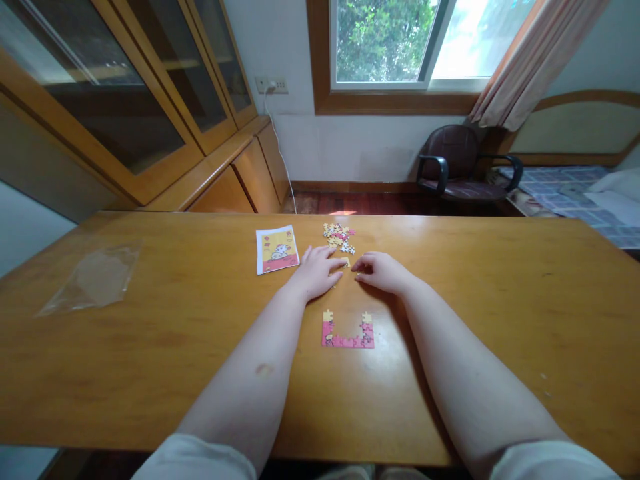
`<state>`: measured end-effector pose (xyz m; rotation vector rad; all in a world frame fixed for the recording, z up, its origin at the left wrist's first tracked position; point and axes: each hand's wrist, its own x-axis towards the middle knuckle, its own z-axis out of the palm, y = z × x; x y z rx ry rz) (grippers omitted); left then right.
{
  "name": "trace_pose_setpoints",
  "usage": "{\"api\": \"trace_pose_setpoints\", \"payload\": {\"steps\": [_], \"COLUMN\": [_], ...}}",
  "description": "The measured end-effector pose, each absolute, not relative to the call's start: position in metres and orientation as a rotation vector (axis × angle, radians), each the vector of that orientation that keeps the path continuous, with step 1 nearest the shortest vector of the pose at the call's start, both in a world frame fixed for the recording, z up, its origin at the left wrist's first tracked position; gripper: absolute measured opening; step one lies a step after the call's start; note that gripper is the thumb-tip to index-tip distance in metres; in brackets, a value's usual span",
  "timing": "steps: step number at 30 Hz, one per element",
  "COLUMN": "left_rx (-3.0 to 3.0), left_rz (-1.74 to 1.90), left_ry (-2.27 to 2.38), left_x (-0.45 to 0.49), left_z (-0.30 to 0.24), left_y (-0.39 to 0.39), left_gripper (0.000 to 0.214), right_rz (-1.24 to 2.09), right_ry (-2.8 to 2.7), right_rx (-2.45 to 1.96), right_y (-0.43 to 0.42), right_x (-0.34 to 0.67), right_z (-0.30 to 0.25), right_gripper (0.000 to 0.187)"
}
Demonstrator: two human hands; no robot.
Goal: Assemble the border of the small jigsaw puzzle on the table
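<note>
Currently, beside puzzle pieces point(342, 236) near the table's point(200, 247) far edge, the left hand point(318, 272) is spread, the right hand point(383, 271) curled, grip indeterminable.

The left sleeve point(195, 459) and right sleeve point(550, 461) are white, with loose, softly creased hems. The left forearm point(277, 327) and right forearm point(465, 353) are uncovered, each narrowing toward the wrist; the former bears a small oval mark point(264, 369). Left hand point(319, 272) and right hand point(384, 272) are bare.
</note>
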<state>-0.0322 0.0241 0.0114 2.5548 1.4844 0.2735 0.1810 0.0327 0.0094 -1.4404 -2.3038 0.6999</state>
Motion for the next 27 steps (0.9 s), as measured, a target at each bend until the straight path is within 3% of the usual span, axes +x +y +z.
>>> {"api": "trace_pose_setpoints", "payload": {"steps": [4,12,27], "left_rx": [2.543,2.533,2.544], "left_rz": [0.282,0.302,0.284], "left_ry": [1.475,1.481,1.459], "left_x": [-0.032,-0.033,-0.030], "left_z": [0.012,0.010,0.011], "left_y": [0.024,0.026,0.024], "left_gripper": [0.035,0.034,0.035], "right_rz": [0.766,0.593,0.657], "right_ry": [-2.278,-2.334,-2.408], "right_rx": [-1.424,-1.444,-1.404], "right_y": [0.032,0.031,0.032], "right_x": [0.180,0.187,0.175], "right_z": [0.012,0.015,0.011], "right_gripper": [0.025,0.024,0.009]}}
